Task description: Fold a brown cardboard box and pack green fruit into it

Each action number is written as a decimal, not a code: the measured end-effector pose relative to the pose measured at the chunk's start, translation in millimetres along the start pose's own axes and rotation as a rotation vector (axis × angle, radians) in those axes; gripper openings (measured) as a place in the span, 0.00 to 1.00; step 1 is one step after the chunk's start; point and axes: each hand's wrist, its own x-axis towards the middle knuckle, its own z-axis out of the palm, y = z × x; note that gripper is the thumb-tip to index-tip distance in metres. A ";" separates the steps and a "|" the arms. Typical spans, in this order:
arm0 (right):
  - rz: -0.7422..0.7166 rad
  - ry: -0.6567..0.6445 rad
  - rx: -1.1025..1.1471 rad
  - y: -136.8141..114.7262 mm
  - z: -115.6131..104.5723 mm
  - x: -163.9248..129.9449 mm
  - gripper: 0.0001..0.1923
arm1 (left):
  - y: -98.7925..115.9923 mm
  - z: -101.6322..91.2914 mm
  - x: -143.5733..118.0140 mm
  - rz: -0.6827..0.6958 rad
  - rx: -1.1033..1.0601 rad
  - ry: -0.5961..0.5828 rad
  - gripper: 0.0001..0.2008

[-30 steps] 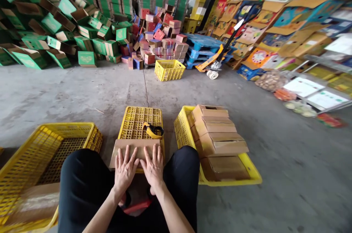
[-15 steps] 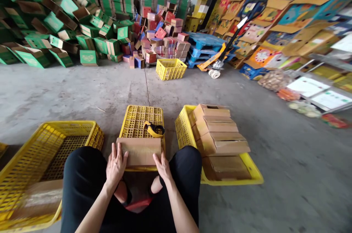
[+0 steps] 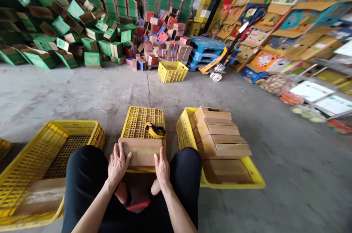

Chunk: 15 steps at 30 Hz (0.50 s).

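A small brown cardboard box [image 3: 140,151] lies on an upturned yellow crate [image 3: 143,119] between my knees. My left hand [image 3: 117,165] grips the box's left end and my right hand [image 3: 162,168] grips its right end, both with fingers spread along the near edge. Just beyond the box, a yellow tape dispenser [image 3: 155,130] rests on the crate top. I sit with black trousers on both sides of the crate.
A yellow basket [image 3: 49,156] at my left holds one taped box [image 3: 41,196]. Another yellow basket [image 3: 255,176] at my right holds several brown boxes [image 3: 220,139]. Across the concrete floor are piles of green boxes [image 3: 68,31], a yellow crate [image 3: 172,71] and a pallet jack [image 3: 216,66].
My hands lay flat together on top of the box a second ago. They have moved apart to its two ends, and the box now sits squared up on the crate.
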 end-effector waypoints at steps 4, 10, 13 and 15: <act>-0.095 0.058 -0.126 -9.5 2.5 -9.6 0.33 | -4.1 5.6 -1.8 0.002 0.009 0.019 0.40; -0.189 0.009 -0.233 -10.6 -4.1 -27.3 0.49 | -11.3 15.4 -4.7 0.010 0.070 0.007 0.46; -0.207 -0.047 -0.243 -3.7 -12.2 -30.0 0.50 | -13.7 17.1 -5.1 0.001 0.100 -0.038 0.50; -0.201 -0.077 -0.255 0.0 -15.5 -29.1 0.47 | -15.1 16.5 -4.7 -0.002 0.096 -0.071 0.53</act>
